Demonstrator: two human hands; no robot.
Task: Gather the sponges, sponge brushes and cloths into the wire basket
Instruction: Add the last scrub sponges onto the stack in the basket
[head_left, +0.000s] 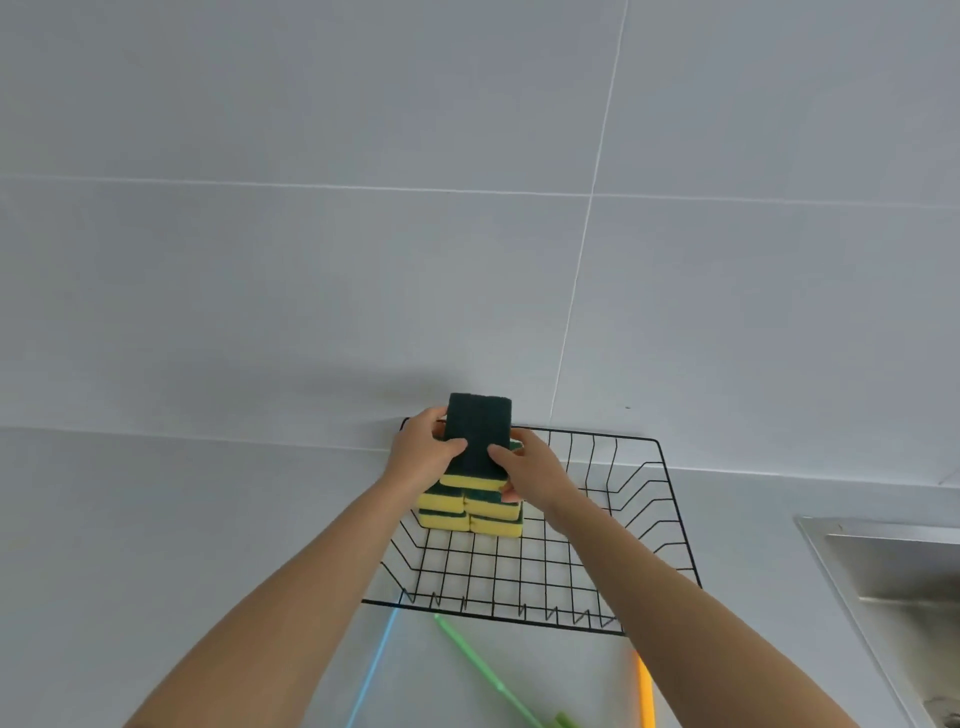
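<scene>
1. Wire basket, black and shallow, sits on the pale grey counter with its far edge against the tiled wall.
2. Beyond the basket's right side, the corner of a steel sink is set into the counter.
3. In the basket's far left corner, yellow sponges with dark green scouring faces stand as a stack of sponges, two side by side on each layer.
4. On top of that stack, one top sponge lies green face up, its far end reaching above the basket's rim.
5. At the basket's near edge, three thin handles lie on the counter: a blue handle on the left, a green handle in the middle and an orange handle on the right, partly hidden by the forearm.
6. The left hand grips the left edge of the top sponge, thumb across its green face.
7. The right hand grips its right edge, fingers curling onto the stack below.
</scene>
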